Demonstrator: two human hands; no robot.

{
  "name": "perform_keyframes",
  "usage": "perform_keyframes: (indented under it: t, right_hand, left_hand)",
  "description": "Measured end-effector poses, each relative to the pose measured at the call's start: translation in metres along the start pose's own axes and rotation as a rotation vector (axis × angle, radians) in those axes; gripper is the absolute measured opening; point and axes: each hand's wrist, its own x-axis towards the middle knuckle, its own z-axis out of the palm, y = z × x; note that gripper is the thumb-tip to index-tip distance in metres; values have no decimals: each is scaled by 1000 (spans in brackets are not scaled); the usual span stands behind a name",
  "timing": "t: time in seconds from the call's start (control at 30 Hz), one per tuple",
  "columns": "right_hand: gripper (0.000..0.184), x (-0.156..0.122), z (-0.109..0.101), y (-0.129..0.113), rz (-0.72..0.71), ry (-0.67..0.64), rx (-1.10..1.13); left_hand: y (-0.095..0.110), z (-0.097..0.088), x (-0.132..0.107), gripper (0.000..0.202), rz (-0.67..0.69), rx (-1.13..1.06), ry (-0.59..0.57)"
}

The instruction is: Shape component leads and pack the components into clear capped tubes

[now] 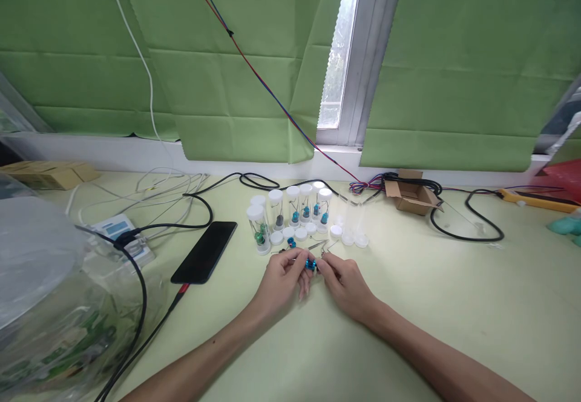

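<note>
A small shiny blue metallic part (310, 264) sits between the fingertips of both hands, low above the table. My left hand (282, 275) pinches it from the left with thumb and index finger. From the right, the closed fingertips of my right hand (348, 282) meet the same part; whether they also hold a thin wire piece is unclear. Just beyond the hands lie another blue part (291, 243) and a thin pointed metal tool (318, 244). Behind them stand several clear tubes (277, 211) with white lids, holding blue, green or dark parts. Loose white caps (301, 233) lie before the tubes.
Left of the hands lies a black phone (205, 252) with a cable, beside a white power strip (118, 232). A clear plastic bag (77, 317) fills the near left. An open cardboard box (412, 193) and black cables (467, 235) lie at the back right.
</note>
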Motion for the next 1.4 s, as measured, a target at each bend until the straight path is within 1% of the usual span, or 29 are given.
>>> perform_keyframes:
  t: [0.17,0.33,0.43,0.53,0.63,0.8,1.07,1.27,1.4]
  right_hand:
    - [40,0,1,1,3,-6,-27]
    - [41,0,1,1,11,34,-44]
    - [32,-1,1,0,46,49,-15]
    - [22,-2,0,-2,64,20,30]
    - [18,-2,-1,-3,42,-9,55]
    - [16,-2,0,-2,44,-28,61]
    - [22,0,-1,-3,37,-31,53]
    - [36,0,1,0,-2,6,7]
    - [38,0,2,2,-4,6,-16]
  left_hand:
    - [0,2,-1,35,-8,1,-10]
    - [-1,3,0,37,-19,-5,25]
    - [-2,3,2,38,-19,-16,57]
    - [-4,1,4,37,-13,-41,81]
    - [-6,0,5,35,-7,-39,91]
    - [-4,1,4,34,-7,-39,64]
    - [-5,1,2,33,-11,-40,28]
    - [-4,1,2,34,-6,-17,-5]
    - [-5,2,2,33,0,-9,-15]
